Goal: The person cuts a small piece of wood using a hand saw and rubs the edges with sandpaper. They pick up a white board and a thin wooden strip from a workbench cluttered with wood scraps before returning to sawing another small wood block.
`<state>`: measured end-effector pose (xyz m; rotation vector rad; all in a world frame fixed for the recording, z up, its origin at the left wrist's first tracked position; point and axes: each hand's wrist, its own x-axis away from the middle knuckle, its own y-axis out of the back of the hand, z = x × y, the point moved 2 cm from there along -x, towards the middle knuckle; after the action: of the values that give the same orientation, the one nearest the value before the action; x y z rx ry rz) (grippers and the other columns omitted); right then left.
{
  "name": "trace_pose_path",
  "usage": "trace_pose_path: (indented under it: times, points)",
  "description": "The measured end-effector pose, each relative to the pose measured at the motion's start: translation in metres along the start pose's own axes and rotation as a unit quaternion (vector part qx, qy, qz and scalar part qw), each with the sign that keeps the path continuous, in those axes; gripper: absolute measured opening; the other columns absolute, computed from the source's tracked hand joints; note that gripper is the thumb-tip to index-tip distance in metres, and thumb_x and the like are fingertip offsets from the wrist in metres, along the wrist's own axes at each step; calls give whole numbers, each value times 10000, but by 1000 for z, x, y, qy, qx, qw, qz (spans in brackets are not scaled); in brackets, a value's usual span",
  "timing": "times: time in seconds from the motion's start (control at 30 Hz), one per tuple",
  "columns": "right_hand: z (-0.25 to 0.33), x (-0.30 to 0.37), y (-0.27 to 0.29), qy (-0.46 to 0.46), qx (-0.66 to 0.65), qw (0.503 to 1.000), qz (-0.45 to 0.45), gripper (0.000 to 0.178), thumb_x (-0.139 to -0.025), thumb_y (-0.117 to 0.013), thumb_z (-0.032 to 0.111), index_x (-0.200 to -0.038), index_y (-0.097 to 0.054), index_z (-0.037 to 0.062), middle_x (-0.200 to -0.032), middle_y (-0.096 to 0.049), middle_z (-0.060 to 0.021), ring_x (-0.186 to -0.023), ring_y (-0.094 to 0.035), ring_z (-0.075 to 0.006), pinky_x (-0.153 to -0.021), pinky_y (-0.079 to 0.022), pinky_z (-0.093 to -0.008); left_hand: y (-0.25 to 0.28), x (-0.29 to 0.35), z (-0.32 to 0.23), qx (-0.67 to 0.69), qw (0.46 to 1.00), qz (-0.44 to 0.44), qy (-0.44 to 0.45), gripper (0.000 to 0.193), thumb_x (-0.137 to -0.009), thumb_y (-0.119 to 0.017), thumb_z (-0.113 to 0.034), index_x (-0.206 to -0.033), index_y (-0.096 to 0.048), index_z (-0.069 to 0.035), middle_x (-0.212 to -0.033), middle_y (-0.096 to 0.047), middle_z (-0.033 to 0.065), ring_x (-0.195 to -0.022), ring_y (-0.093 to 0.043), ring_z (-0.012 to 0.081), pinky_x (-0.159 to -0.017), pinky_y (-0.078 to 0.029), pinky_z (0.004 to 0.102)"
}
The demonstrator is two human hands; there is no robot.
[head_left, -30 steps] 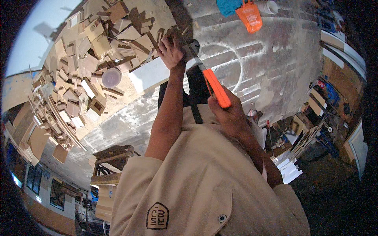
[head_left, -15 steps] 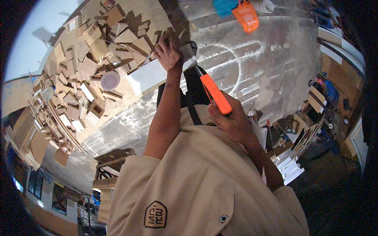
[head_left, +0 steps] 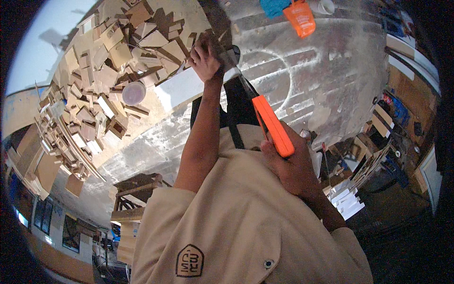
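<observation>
My right hand is wrapped round the orange handle of a handsaw. Its narrow-looking dark blade, seen almost edge-on, runs forward and left toward my other hand. Beyond my body, my left hand is closed with curled fingers over a board close to the blade's far end; the fingertips and the board's outline are partly hidden in shade. A long white panel lies under and beside my left wrist.
Wood offcuts are heaped at the left, with a round translucent tub among them. An orange bag, a blue cloth-like item and a white bucket are on the floor ahead. More scraps lie at right.
My right hand and the saw handle have moved back toward me and slightly right. My left hand stays in its place on the board; the whole view has shifted slightly.
</observation>
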<state>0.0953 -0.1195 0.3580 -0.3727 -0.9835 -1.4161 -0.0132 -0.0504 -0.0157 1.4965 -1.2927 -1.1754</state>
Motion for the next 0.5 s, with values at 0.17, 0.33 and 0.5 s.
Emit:
trace_pose_path:
  times: [0.17, 0.33, 0.5]
  points:
    - [-15, 0, 6, -18, -12, 1000, -1, 181, -953, -639, 193, -921, -543, 42, -735, -490, 13, -653, -451, -82, -605, -391, -269, 8, -1, -3, -18, 998, 49, 18, 516, -862, -579, -262, -1375, -524, -259, -1331, -497, 107, -1198, -489, 355, -937, -389, 551]
    - [-17, -16, 1, -17, -71, 997, 25, 171, -947, -641, 175, -936, -550, 32, -731, -488, 9, -652, -454, -89, -601, -394, -272, 18, -8, -9, 22, 999, 26, 11, 485, -872, -571, -262, -1355, -536, -254, -1328, -498, 103, -1195, -495, 355, -947, -391, 552]
    - [-15, 12, 13, 1, -1, 1000, 3, 229, -942, -651, 230, -971, -561, 21, -736, -483, 2, -683, -458, -107, -635, -404, -282, 14, -8, -7, 8, 1000, -8, 12, 478, -875, -563, -251, -1353, -542, -252, -1309, -508, 89, -1146, -514, 342, -941, -391, 541]
